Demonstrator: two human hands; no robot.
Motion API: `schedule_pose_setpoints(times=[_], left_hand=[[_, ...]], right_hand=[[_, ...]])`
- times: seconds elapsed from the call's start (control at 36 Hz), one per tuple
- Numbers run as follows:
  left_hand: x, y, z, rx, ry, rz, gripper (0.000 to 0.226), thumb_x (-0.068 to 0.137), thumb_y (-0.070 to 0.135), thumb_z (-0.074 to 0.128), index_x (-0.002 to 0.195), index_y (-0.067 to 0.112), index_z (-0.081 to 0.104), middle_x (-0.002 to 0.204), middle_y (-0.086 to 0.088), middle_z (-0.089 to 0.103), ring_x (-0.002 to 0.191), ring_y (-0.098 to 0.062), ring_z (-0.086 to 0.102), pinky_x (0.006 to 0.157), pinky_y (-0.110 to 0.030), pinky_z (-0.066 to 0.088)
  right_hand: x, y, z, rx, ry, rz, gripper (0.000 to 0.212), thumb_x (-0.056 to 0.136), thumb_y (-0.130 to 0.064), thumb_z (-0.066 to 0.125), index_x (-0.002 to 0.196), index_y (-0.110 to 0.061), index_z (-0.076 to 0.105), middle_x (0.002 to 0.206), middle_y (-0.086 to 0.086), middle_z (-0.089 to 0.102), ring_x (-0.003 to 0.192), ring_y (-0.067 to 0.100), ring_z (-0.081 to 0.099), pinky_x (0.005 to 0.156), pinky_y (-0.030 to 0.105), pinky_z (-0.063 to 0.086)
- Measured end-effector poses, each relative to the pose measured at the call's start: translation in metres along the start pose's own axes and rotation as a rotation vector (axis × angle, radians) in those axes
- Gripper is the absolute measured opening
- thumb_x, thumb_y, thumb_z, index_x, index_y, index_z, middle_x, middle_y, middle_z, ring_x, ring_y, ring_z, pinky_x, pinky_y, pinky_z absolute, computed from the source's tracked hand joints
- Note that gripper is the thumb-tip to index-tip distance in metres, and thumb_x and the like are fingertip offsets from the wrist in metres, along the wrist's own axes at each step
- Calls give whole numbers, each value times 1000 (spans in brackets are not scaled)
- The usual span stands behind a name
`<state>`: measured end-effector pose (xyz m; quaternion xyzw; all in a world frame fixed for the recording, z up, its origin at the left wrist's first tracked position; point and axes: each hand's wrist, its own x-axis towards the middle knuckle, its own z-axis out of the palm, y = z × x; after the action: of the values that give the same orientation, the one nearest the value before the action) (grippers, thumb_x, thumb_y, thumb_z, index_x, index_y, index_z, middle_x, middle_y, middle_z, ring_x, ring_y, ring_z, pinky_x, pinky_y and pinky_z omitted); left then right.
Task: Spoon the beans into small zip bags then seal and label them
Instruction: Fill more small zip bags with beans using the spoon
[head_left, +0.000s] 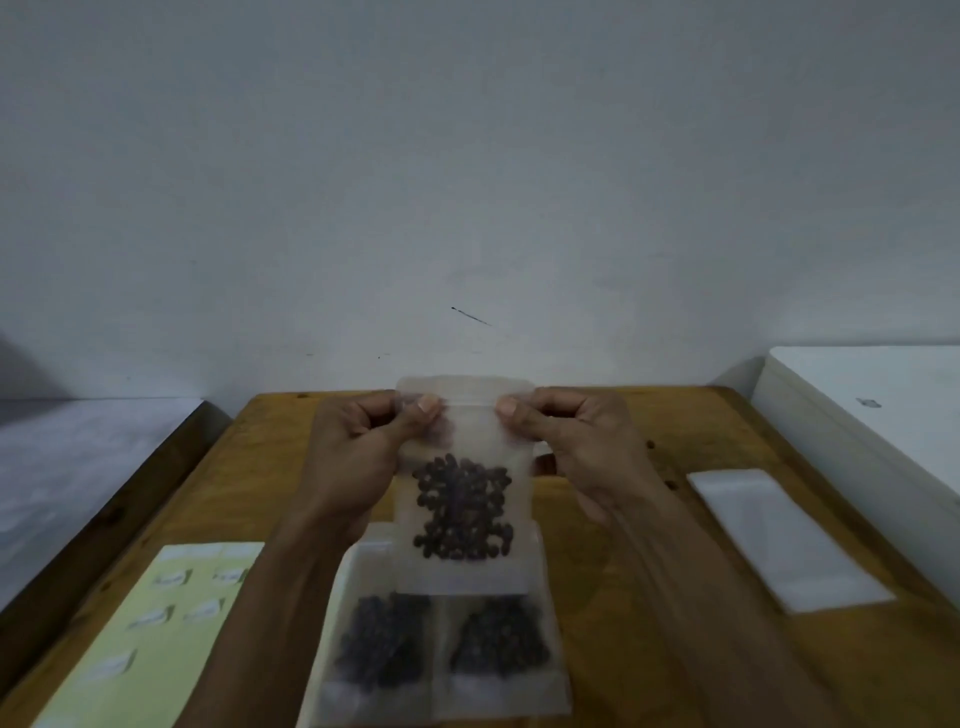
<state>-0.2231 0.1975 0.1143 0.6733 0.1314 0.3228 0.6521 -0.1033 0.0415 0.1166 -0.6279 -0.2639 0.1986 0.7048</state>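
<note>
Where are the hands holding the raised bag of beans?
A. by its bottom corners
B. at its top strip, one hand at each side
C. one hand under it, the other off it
B: the left hand and right hand pinch the top strip of the bag, one at each side.

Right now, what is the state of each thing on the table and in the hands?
Held zip bag: upright above the table, beans inside, top strip pinched at both ends.
Left hand: pinches the bag's top left.
Right hand: pinches the bag's top right.
Two filled bags: lying flat side by side, beans inside; seal cannot be told.
Label sheet: flat, some labels on it.
Empty bags: flat stack, unfilled.
</note>
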Motion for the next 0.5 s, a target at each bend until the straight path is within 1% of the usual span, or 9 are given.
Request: schedule_pose_setpoints(times=[0.06,0.08,0.17,0.22,0.28,0.33,0.39,0.42,0.5], left_hand=[[-3,-1,-10,21,-16,-55,27,77,29,70,78,3,77,76,-13,74,67,-20,69,59,-33,58],[-5,-3,-16,34,-32,-97,30,76,28,70,81,-1,75,76,-13,74,67,-21,69,59,-35,58],[-13,-9,-38,93,-51,-224,43,73,24,73,89,-15,67,74,-16,73,65,-24,70,57,-37,60],[-19,-14,-50,151,-53,-289,37,77,17,74,90,-17,65,72,-19,71,60,-23,69,52,-36,59],[-24,-20,-61,219,-45,-347,26,84,10,73,89,-14,67,73,-21,70,60,-23,68,52,-36,59],[-28,-27,-69,282,-41,-389,19,86,9,73,87,-10,70,72,-20,69,61,-22,67,53,-39,60],[-29,-34,-73,356,-32,-412,16,86,9,75,84,-7,71,69,-18,68,61,-20,66,56,-41,61],[-30,-38,-75,406,-22,-414,18,86,11,76,81,-6,71,67,-17,67,59,-18,66,57,-40,61],[-29,-54,-78,571,11,-389,27,83,19,81,80,-5,70,64,-15,66,54,-14,61,52,-30,52]], right_hand=[[-1,5,6,16,-22,64,9,83,-15,77,81,-6,77,78,3,74,68,16,70,49,29,55],[-2,10,9,8,-50,100,10,86,-14,75,83,-5,77,78,4,73,66,15,69,47,27,53],[-9,25,18,-53,-97,162,12,92,-13,70,85,-5,76,78,7,72,64,15,68,49,24,52],[-13,38,27,-80,-84,182,13,90,-11,72,88,2,73,79,12,71,63,17,65,49,25,52],[-15,50,37,-117,-82,205,18,88,-10,74,89,7,68,76,15,67,62,19,62,49,27,52],[-17,59,45,-185,-83,213,20,87,-10,76,88,8,66,75,15,65,62,19,62,49,28,53],[-16,67,52,-254,-82,214,19,86,-11,77,83,4,66,72,13,64,58,17,62,49,27,53],[-16,71,54,-305,-78,207,18,86,-12,77,78,0,66,68,10,63,56,13,61,50,27,52],[-15,81,58,-637,-33,133,28,83,-25,78,62,-18,62,55,-9,56,52,5,52,57,26,49]])
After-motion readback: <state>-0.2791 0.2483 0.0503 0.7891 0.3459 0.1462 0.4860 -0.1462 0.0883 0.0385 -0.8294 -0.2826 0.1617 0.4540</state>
